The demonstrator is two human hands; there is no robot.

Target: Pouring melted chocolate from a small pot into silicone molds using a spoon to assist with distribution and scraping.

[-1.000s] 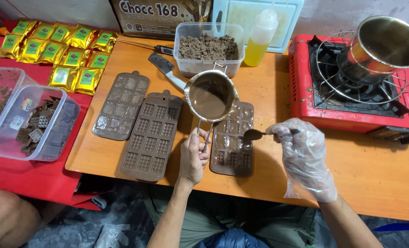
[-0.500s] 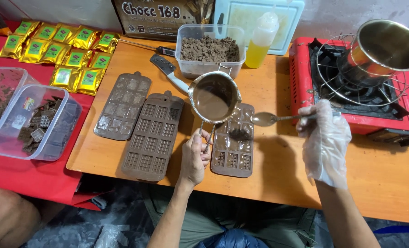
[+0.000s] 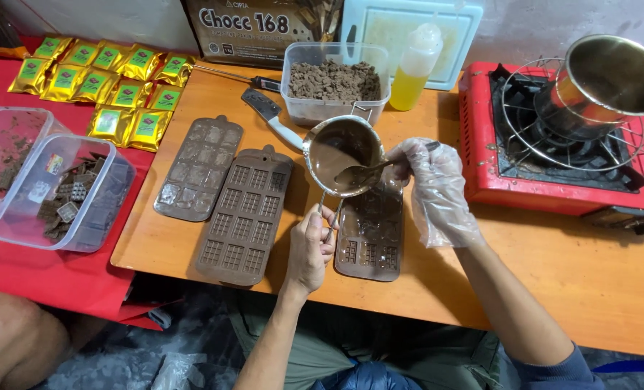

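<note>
Above the mould (image 3: 371, 238) near the table edge (image 3: 264, 285), left hand (image 3: 309, 249) grip closed on pan handle (image 3: 327, 209), gloved right hand (image 3: 434, 188) grip on spoon (image 3: 362, 172).

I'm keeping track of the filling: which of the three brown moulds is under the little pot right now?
The rightmost mould, between the two hands and partly hidden by the little pot. The other two moulds lie uncovered to its left.

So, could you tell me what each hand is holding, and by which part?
The left hand holds the small pot by its wire handle; the gloved right hand holds the spoon by its handle end.
</note>
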